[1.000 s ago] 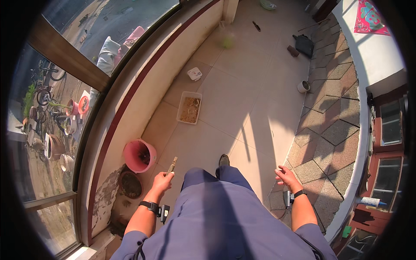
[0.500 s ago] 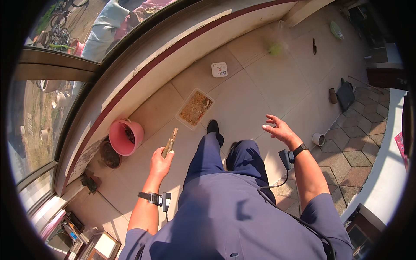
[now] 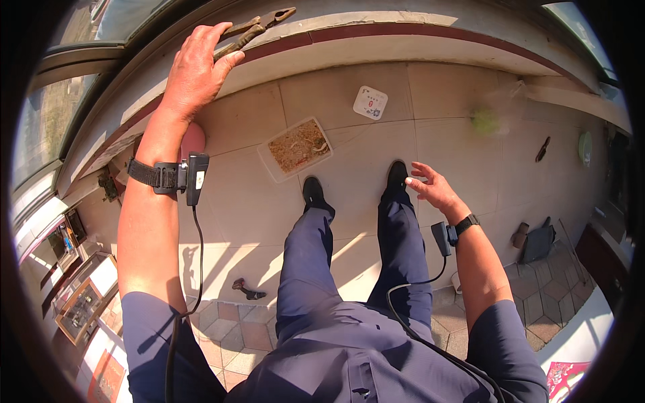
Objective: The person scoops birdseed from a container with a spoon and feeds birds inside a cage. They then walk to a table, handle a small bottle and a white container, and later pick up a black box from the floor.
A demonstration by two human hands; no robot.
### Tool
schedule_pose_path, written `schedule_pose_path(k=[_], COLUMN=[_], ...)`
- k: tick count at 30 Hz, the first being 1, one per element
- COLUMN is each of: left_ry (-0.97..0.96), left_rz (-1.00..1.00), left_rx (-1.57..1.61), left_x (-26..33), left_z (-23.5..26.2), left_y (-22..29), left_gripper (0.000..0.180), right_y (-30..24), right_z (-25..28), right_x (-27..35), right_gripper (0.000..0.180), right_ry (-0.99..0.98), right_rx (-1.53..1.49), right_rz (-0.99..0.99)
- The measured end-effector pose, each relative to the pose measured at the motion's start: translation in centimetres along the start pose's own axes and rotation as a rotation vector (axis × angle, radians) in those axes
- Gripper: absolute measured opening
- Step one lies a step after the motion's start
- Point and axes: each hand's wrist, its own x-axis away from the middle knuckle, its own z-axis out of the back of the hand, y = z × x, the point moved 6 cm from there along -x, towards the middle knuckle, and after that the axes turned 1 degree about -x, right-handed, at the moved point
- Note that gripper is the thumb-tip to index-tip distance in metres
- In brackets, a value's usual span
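Observation:
Worn pliers (image 3: 254,29) are in my left hand (image 3: 196,72), raised at the upper left in front of the window ledge (image 3: 336,24). The handles are spread a little and the jaws point to the right. I cannot tell whether the pliers touch the ledge. My right hand (image 3: 435,191) hangs above the floor beside my right shoe, fingers apart and holding nothing. On the tiles between the ledge and my feet lies a clear plastic tub (image 3: 274,165) with yellowish-brown crumbly matter in it. A white square lid (image 3: 370,103) with a small print rests farther off.
Partly behind my left forearm is a pink bucket (image 3: 194,140). A dark tool with a wide head (image 3: 248,290) lies on the floor to my left. A black dustpan (image 3: 538,243) stands at the right, and a green basin (image 3: 585,148) farther back. Cables run from both wrists.
My left hand has risen up and to the left with the pliers, from over the floor to the window ledge. My view has turned, and my feet stand farther apart. The right hand stays open.

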Motion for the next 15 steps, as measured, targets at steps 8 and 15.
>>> schedule_pose_path(k=[8, 15], left_ry=[0.069, 0.264], left_rz=[-0.107, -0.107], left_rx=[0.092, 0.301], left_x=[-3.6, -3.5], left_z=[-3.5, -4.6], left_y=[-0.1, -0.7], left_gripper=[0.052, 0.049], right_y=[4.7, 4.3], right_z=[0.0, -6.0], right_x=[-6.4, -12.5], right_gripper=[0.079, 0.077], right_ry=[-0.077, -0.174], right_rx=[0.032, 0.060], right_rz=[-0.135, -0.110])
